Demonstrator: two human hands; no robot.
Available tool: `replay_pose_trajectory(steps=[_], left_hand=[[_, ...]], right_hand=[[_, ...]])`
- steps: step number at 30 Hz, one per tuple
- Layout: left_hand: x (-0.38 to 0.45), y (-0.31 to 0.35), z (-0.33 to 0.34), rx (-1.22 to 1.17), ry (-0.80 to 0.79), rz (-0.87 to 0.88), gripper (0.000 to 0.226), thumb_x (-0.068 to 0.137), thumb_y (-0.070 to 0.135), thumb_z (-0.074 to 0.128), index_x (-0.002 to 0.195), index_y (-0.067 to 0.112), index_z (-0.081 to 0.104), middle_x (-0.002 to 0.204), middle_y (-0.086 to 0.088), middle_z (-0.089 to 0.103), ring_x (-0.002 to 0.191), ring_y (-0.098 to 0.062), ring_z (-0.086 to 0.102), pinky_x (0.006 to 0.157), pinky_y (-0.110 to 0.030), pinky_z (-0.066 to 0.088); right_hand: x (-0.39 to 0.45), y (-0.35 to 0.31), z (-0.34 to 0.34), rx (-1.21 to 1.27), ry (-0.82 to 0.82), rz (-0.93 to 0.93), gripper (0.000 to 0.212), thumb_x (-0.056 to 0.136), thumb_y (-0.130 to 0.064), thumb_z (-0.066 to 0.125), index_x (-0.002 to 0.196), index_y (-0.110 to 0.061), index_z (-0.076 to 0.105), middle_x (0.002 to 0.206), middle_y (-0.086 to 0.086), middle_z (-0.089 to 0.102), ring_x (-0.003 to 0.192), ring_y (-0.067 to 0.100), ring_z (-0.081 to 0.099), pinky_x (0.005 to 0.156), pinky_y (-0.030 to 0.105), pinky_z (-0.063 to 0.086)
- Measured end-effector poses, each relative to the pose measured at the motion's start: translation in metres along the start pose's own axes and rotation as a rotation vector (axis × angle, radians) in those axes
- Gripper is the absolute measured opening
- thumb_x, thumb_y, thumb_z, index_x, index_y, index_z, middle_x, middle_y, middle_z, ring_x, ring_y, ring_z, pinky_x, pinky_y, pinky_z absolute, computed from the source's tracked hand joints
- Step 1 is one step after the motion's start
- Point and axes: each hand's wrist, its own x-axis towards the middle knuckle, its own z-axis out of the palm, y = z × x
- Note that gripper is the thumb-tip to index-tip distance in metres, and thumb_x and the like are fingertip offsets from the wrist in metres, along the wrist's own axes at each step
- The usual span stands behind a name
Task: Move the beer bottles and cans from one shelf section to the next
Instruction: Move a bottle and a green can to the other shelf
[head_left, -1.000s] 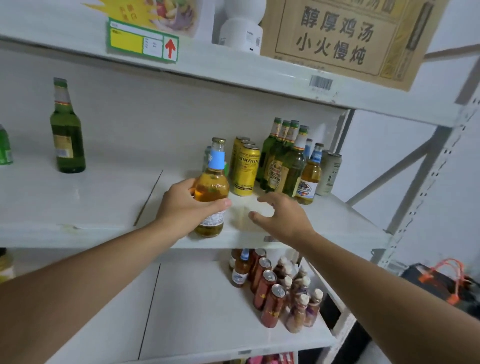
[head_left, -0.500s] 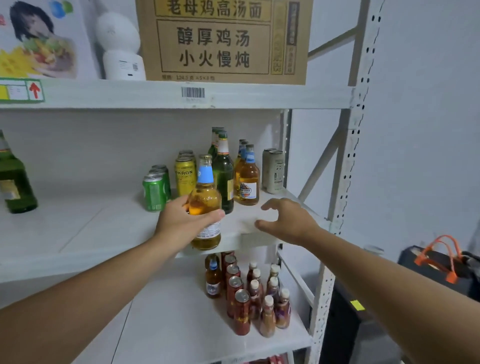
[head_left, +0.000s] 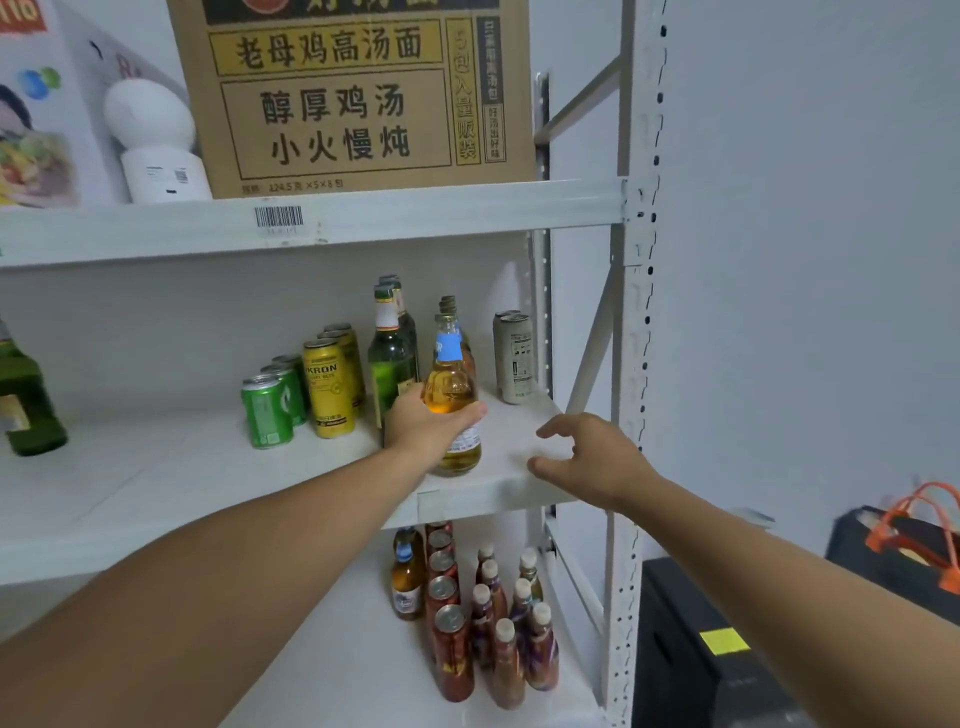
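Note:
My left hand grips an amber beer bottle with a blue neck label, upright near the front edge of the white middle shelf. My right hand hovers beside it at the shelf's right front edge, fingers spread and holding nothing. Behind the held bottle stand green beer bottles, more amber bottles partly hidden, yellow cans, green cans and a grey can. One green bottle stands alone at the far left.
A cardboard box and a white device sit on the upper shelf. The lower shelf holds several small bottles and red cans. A white upright post bounds the shelf on the right. A black box and an orange-handled bag lie beyond.
The view has swung right and drawn closer. My left hand still grips the amber bottle, which now stands further right, close to the bottle group. My right hand stays open beside it.

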Motion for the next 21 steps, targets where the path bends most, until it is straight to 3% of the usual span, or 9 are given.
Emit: replay_pose_trajectory(steps=[3, 8, 13, 21], left_hand=[[0.009, -0.008, 0.018, 0.022, 0.032, -0.012, 0.054, 0.073, 0.040, 0.098, 0.118, 0.022, 0.073, 0.107, 0.002, 0.077, 0.099, -0.020, 0.073, 0.084, -0.031, 0.054], [0.027, -0.018, 0.031, 0.027, 0.035, -0.050, 0.058, 0.078, 0.040, 0.095, 0.126, 0.021, 0.068, 0.110, 0.002, 0.073, 0.101, -0.021, 0.069, 0.084, -0.032, 0.051], [0.043, -0.023, 0.037, 0.122, 0.043, -0.073, 0.059, 0.073, 0.052, 0.095, 0.120, 0.024, 0.072, 0.109, 0.002, 0.076, 0.100, -0.022, 0.073, 0.088, -0.037, 0.060], [0.051, -0.020, 0.049, 0.143, 0.057, -0.123, 0.058, 0.073, 0.054, 0.095, 0.114, 0.020, 0.072, 0.109, -0.002, 0.076, 0.106, -0.026, 0.072, 0.097, -0.046, 0.061]], right_hand=[[0.011, 0.002, 0.001, -0.019, -0.016, -0.013, 0.053, 0.089, -0.054, 0.075, 0.136, -0.034, 0.067, 0.147, -0.003, 0.060, 0.121, 0.019, 0.065, 0.091, 0.034, 0.052], [0.029, 0.001, 0.006, -0.026, -0.034, -0.057, 0.051, 0.087, -0.054, 0.075, 0.134, -0.035, 0.068, 0.145, -0.002, 0.061, 0.119, 0.019, 0.065, 0.099, 0.040, 0.056], [0.039, 0.003, 0.020, -0.020, -0.055, -0.061, 0.050, 0.086, -0.056, 0.073, 0.132, -0.038, 0.067, 0.143, -0.006, 0.059, 0.118, 0.018, 0.066, 0.096, 0.041, 0.058], [0.030, 0.007, 0.028, -0.008, -0.070, -0.083, 0.047, 0.087, -0.053, 0.071, 0.132, -0.038, 0.068, 0.133, -0.008, 0.059, 0.118, 0.016, 0.064, 0.096, 0.041, 0.057]])
